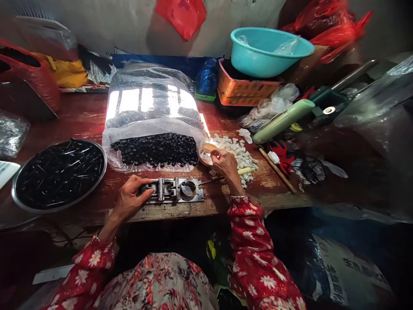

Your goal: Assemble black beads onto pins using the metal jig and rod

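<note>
left hand (129,202) clenched on metal jig (171,190) on wooden table (167,211); right hand (227,167) grasping small round translucent dish (206,154), just beside white chips (234,155) and bagged black beads (155,148).

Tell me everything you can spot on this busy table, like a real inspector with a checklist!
surface: reddish-brown wooden table, scuffed and worn
job's things: metal jig; black beads in a clear plastic bag; steel tray of black pieces; pile of white chips
clutter: teal basin, orange crate, green tube, wooden stick
grippers: left hand, fingers on the jig's end; right hand, fingers on a small pale round piece
cables: thin dark tangle, cannot tell if cable
surroundings: red plastic bag hanging by the wall; printed sack below the table
</note>
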Action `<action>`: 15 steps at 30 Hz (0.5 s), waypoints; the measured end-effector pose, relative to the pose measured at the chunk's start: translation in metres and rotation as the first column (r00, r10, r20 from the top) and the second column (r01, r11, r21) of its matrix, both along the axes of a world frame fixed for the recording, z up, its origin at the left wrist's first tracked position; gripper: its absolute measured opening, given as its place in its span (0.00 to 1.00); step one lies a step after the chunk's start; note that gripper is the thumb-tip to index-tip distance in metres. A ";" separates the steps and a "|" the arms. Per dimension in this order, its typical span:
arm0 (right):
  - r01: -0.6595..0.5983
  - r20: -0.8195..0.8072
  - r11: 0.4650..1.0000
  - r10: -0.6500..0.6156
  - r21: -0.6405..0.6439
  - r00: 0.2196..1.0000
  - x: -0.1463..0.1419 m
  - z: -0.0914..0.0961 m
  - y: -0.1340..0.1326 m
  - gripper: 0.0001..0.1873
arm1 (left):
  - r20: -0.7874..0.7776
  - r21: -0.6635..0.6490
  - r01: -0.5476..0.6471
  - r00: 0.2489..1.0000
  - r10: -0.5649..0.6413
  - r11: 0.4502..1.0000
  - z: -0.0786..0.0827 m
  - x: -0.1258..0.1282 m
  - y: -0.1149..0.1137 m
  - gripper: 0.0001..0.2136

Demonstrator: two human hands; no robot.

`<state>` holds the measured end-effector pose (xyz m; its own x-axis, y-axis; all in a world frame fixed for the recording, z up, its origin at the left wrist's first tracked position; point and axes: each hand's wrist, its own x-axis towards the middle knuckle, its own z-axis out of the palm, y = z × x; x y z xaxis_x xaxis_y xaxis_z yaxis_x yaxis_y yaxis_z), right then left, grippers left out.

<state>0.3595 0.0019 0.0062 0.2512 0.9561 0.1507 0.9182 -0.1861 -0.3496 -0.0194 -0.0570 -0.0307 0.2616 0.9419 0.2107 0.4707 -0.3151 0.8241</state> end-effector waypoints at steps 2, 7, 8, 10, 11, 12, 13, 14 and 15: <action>0.008 -0.014 1.000 -0.008 0.007 1.000 -0.001 0.001 -0.001 0.16 | -0.002 0.005 0.002 1.000 -0.002 1.000 -0.001 0.000 0.000 0.14; -0.062 -0.039 0.996 0.065 0.062 0.997 -0.011 0.008 -0.015 0.15 | -0.010 0.062 -0.009 1.000 0.010 0.998 -0.003 -0.001 0.000 0.14; -0.107 -0.031 0.991 0.110 0.080 0.993 -0.016 0.011 -0.020 0.14 | -0.008 0.088 -0.024 1.000 0.025 0.996 -0.002 -0.001 -0.001 0.14; -0.216 0.002 0.972 0.217 0.098 0.976 -0.031 0.016 -0.034 0.13 | -0.012 0.157 -0.071 0.997 0.074 0.985 0.004 0.002 -0.004 0.14; -0.275 0.028 0.956 0.274 0.098 0.961 -0.040 0.019 -0.042 0.12 | -0.021 0.196 -0.094 0.995 0.100 0.976 0.009 0.004 -0.006 0.13; -0.331 0.061 0.939 0.326 0.091 0.943 -0.051 0.021 -0.050 0.12 | -0.035 0.235 -0.111 0.992 0.122 0.966 0.013 0.007 -0.008 0.13; -0.380 0.104 0.921 0.372 0.081 0.922 -0.062 0.024 -0.058 0.12 | -0.054 0.270 -0.114 0.990 0.133 0.956 0.018 0.011 -0.009 0.13; -0.425 0.154 0.903 0.411 0.069 0.898 -0.073 0.026 -0.065 0.12 | -0.076 0.301 -0.101 0.989 0.130 0.948 0.022 0.015 -0.010 0.12; -0.469 0.204 0.882 0.450 0.053 0.869 -0.085 0.028 -0.072 0.12 | -0.102 0.328 -0.071 0.989 0.110 0.942 0.026 0.020 -0.011 0.12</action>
